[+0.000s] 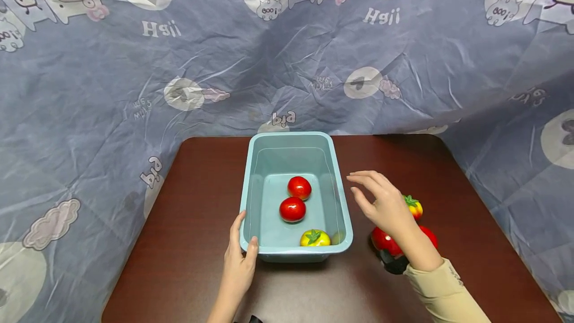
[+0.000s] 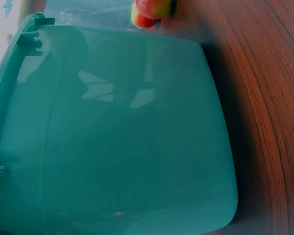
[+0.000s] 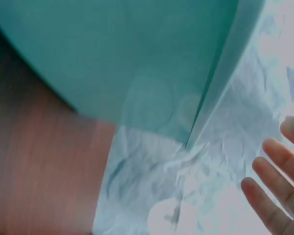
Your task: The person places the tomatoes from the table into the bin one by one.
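A light blue-green plastic bin stands in the middle of the table. Two shiny red tomatoes, one behind the other, lie on its floor, and a yellow tomato with a green leafy top sits by the near wall. My left hand holds the bin's near left corner, thumb at the rim and fingers along the outer side. To the right of the bin, my right hand is raised with nothing in it, its fingers spread and slightly bent.
Beside my right forearm lie red tomatoes and a yellow-red one with a green top, partly hidden by the arm. The dark brown table ends at a patterned grey-blue cloth behind it.
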The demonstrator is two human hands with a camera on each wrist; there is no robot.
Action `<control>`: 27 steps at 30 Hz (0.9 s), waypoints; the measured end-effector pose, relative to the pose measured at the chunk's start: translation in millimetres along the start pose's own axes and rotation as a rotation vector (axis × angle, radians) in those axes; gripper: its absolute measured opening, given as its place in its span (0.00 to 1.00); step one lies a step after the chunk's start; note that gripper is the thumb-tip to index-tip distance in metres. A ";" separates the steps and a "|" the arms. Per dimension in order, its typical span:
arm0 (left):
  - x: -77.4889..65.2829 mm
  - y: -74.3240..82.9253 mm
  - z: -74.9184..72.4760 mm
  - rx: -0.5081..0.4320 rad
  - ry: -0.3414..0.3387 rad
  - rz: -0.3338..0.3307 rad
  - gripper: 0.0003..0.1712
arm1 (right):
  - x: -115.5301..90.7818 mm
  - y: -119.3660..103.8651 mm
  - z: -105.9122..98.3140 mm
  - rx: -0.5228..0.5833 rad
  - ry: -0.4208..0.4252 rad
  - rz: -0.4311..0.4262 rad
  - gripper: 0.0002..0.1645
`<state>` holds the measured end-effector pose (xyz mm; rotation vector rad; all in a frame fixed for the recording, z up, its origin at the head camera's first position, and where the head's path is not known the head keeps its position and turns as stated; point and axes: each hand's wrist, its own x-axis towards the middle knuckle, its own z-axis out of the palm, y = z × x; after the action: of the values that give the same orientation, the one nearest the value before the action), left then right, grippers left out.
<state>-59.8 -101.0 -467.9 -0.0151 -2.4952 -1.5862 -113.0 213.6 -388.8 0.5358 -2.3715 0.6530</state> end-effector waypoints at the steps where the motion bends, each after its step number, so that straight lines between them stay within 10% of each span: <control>1: 0.0 0.0 -0.1 -0.002 0.000 -0.001 0.35 | -2.3 3.3 -2.7 -0.007 0.002 0.010 0.18; 27: 0.8 0.6 -0.9 0.012 0.015 0.002 0.35 | -85.4 57.9 -1.7 -0.054 -0.427 0.313 0.23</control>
<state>-60.4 -101.6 -466.9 -0.0035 -2.4928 -1.5646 -79.8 278.7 -461.6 0.3024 -2.9039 0.6571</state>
